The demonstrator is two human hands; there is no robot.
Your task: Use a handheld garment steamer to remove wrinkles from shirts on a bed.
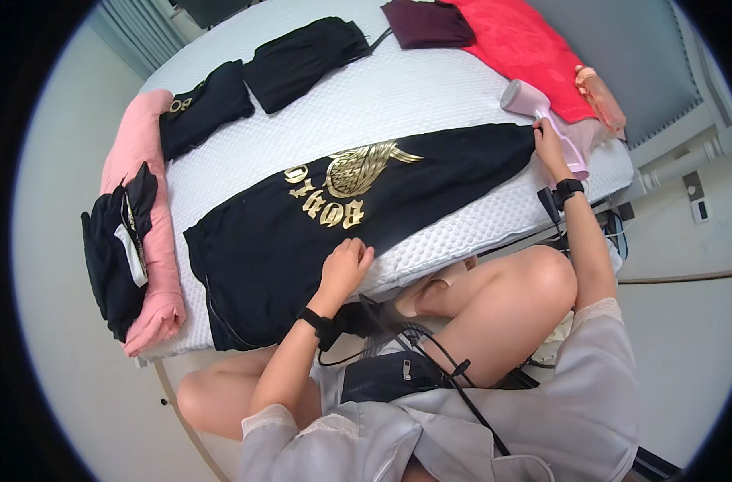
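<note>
A black garment (263, 265) with gold lettering and a gold wing print lies spread across the white quilted mattress (221, 175), its narrow end to the right and its wide end to the left. My left hand (345, 271) rests on its near edge, below the print, with the fingers curled; whether they pinch the cloth is not clear. At the narrow end my right hand (546, 141) grips the garment's tip between thumb and fingers. Just behind that hand lies a pink handheld garment steamer (525, 99). Both wrists wear black bands.
Folded black clothes (308, 63) and a dark maroon folded garment (429, 25) lie at the far side. A rolled pink blanket (155, 283) with a black garment (116, 265) on it borders the left. Red cloth (522, 48) and a peach bottle (600, 99) lie at the right. Cables hang before me.
</note>
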